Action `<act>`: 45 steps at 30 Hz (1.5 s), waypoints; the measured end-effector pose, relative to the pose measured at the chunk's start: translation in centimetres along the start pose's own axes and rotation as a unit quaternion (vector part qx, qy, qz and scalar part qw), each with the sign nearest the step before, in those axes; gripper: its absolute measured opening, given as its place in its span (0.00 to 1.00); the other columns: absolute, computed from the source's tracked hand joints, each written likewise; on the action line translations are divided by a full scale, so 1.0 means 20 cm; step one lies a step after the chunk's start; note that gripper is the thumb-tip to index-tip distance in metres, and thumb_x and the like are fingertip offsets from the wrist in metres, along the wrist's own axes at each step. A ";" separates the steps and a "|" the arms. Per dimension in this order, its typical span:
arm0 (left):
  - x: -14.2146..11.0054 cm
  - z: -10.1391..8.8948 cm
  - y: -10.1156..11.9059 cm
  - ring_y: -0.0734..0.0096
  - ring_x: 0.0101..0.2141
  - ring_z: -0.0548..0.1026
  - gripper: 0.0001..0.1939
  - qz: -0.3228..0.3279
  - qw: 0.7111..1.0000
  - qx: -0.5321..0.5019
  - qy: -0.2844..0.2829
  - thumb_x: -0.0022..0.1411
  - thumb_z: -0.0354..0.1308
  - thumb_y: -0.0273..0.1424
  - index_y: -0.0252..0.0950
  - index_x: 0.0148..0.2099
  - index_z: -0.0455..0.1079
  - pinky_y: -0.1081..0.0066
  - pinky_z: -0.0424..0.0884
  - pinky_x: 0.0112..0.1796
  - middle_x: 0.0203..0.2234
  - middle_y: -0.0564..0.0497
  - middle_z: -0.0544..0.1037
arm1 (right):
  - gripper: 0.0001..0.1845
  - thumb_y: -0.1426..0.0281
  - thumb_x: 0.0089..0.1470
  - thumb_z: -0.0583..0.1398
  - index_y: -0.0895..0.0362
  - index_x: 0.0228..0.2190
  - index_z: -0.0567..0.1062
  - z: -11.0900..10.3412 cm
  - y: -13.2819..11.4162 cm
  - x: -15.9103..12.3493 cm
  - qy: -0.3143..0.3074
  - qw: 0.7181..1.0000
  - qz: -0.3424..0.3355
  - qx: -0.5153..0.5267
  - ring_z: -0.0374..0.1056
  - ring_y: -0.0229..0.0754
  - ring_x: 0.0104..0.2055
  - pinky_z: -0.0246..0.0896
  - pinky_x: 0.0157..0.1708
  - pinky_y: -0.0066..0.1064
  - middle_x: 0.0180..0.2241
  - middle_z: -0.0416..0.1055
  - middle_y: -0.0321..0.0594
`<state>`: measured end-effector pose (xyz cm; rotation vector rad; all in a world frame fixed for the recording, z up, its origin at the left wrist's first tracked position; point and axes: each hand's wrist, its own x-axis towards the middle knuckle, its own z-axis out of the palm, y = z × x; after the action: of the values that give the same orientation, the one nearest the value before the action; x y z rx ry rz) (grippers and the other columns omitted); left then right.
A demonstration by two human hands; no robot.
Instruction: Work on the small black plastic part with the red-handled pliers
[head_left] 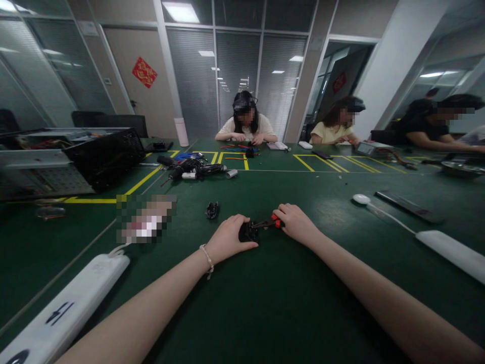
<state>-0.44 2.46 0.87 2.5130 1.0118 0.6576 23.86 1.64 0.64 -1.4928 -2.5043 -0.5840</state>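
Note:
My left hand point(228, 236) is closed around a small black part point(248, 233), steadying it on the green table point(303, 293). The part's exact kind is too dark to make out. In my right hand point(296, 221) are red-handled pliers point(268, 222), my fingers wrapped round the grips. The jaws of the pliers point left and reach the top of the black part; whether they bite on it I cannot tell. Another small black part point(212, 210) lies on the table beyond my left hand.
Black cables and a drill-like tool point(185, 166) lie heaped ahead. An opened computer case point(71, 161) stands at left. White power strips flank me, left point(71, 303) and right point(450, 250). A white mouse point(361, 199) lies at right. Several people sit across the table.

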 end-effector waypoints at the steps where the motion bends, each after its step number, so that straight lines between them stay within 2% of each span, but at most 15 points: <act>1: 0.00 0.00 0.00 0.59 0.42 0.67 0.29 0.000 1.000 0.000 0.000 0.45 0.58 0.47 0.36 0.47 0.61 0.61 0.64 0.41 0.41 0.47 0.68 | 0.20 0.77 0.37 0.58 0.59 0.38 0.67 0.00 0.00 0.00 -0.001 1.000 0.003 -0.001 0.58 0.44 0.37 0.52 0.37 0.33 0.36 0.64 0.44; 38: 0.00 0.00 0.01 0.59 0.42 0.67 0.29 -0.008 1.000 0.000 -0.004 0.45 0.58 0.47 0.36 0.47 0.61 0.61 0.65 0.41 0.41 0.47 0.68 | 0.19 0.77 0.39 0.57 0.58 0.38 0.67 -0.01 -0.01 0.00 0.003 1.000 -0.003 -0.011 0.58 0.44 0.37 0.51 0.36 0.33 0.36 0.64 0.44; 45: 0.00 -0.01 0.01 0.59 0.42 0.67 0.29 -0.015 1.000 -0.001 -0.008 0.45 0.59 0.46 0.36 0.47 0.61 0.60 0.64 0.42 0.41 0.47 0.68 | 0.17 0.75 0.41 0.56 0.58 0.38 0.66 -0.02 -0.03 0.00 0.015 0.998 0.021 -0.059 0.59 0.47 0.40 0.45 0.40 0.39 0.37 0.65 0.45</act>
<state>-0.37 2.35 1.06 2.4921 1.0413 0.6275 23.23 1.19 0.89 -1.5586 -2.4488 -0.7535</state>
